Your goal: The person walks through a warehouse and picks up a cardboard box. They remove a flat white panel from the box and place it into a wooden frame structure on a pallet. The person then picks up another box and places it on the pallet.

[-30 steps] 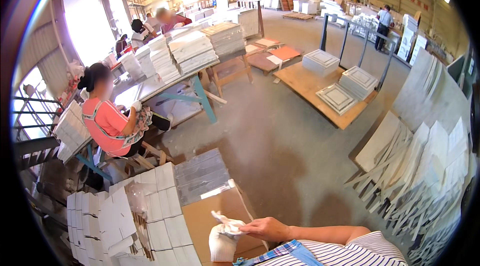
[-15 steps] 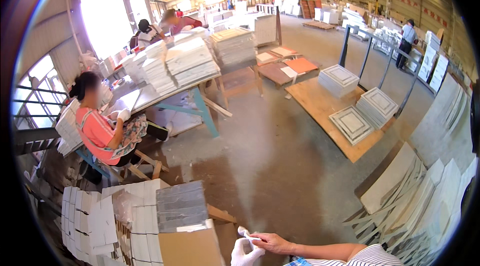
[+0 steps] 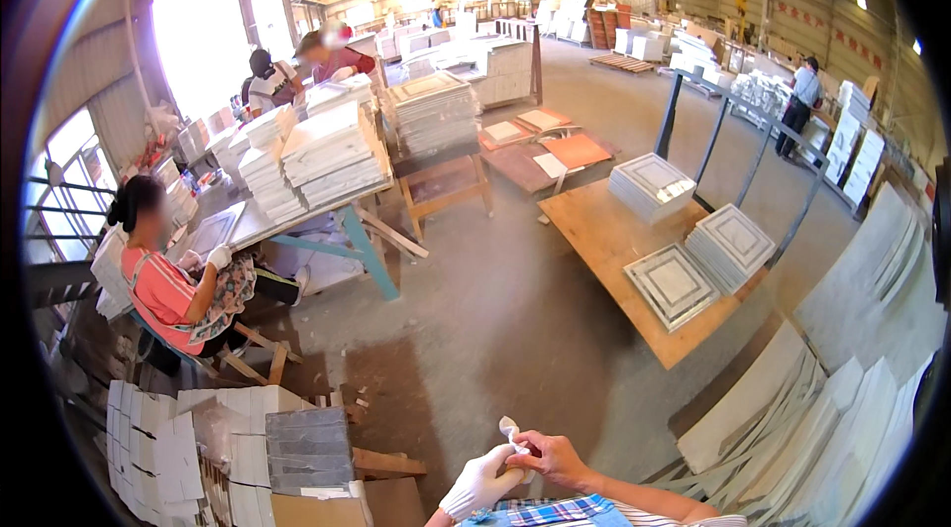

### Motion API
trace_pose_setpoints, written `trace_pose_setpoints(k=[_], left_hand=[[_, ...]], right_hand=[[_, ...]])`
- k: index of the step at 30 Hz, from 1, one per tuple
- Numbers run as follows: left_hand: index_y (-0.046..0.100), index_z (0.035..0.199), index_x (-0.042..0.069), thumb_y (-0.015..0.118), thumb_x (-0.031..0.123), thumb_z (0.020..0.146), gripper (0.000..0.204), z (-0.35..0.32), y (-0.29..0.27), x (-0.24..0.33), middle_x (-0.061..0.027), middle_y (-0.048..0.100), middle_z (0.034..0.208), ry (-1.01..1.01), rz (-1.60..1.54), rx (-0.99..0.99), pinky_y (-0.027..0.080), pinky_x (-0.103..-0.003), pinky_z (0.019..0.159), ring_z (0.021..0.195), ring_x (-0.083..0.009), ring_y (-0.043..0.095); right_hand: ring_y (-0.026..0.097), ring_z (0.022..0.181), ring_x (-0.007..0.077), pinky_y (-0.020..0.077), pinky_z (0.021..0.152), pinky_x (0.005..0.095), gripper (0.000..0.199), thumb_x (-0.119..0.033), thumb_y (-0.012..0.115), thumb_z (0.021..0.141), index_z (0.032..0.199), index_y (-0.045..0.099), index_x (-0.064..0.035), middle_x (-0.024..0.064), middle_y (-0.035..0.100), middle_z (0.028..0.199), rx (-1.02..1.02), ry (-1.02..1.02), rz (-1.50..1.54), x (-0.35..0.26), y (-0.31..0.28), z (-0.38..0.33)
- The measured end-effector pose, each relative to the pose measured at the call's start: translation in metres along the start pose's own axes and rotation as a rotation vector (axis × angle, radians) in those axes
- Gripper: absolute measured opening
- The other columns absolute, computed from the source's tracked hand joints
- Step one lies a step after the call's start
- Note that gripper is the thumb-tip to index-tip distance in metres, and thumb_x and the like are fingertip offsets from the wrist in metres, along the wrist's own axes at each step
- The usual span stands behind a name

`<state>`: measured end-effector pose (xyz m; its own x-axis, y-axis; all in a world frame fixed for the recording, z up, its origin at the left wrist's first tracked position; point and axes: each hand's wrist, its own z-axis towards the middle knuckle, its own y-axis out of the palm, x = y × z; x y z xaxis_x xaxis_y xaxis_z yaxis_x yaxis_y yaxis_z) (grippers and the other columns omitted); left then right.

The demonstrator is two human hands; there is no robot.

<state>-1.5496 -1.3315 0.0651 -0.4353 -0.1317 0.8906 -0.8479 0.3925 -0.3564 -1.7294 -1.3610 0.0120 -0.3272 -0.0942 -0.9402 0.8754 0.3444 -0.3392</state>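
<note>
Both hands meet: bare right hand (image 3: pixel 555 458) pinches white glove (image 3: pixel 510 428) on left hand (image 3: pixel 480 482)

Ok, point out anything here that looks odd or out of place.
Only the left hand wears a white glove; the right hand is bare and pinches the glove's loose fingertip. Broken wood scraps lie scattered on the floor beside the stacked tiles.
</note>
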Motion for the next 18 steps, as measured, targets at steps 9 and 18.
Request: trace_pose_setpoints(k=[9,18], left_hand=[[0.069,0.096,0.012,0.057,0.035,0.089,0.027,0.16,-0.052,-0.021,-0.0173,0.069,0.082,0.09,0.452,0.093,0.052,-0.045,0.069,0.08,-0.0376,0.067],[0.068,0.088,0.012,0.053,0.044,0.093,0.036,0.315,-0.155,-0.012,-0.0163,0.067,0.075,0.119,0.413,0.136,0.051,-0.045,0.063,0.071,-0.037,0.066]], right_hand=[[0.069,0.077,0.0266,0.053,0.07,0.0345,0.042,-0.04,0.071,0.086,0.114,0.063,-0.0095,0.0126,0.069,0.083,-0.312,0.018,-0.278,-0.004,-0.071,0.152],[0.062,0.085,0.0171,0.0492,0.078,0.0313,0.012,-0.016,0.072,0.086,0.093,0.067,-0.0067,0.0044,0.067,0.089,0.337,-0.491,0.002,-0.183,-0.297,0.297]])
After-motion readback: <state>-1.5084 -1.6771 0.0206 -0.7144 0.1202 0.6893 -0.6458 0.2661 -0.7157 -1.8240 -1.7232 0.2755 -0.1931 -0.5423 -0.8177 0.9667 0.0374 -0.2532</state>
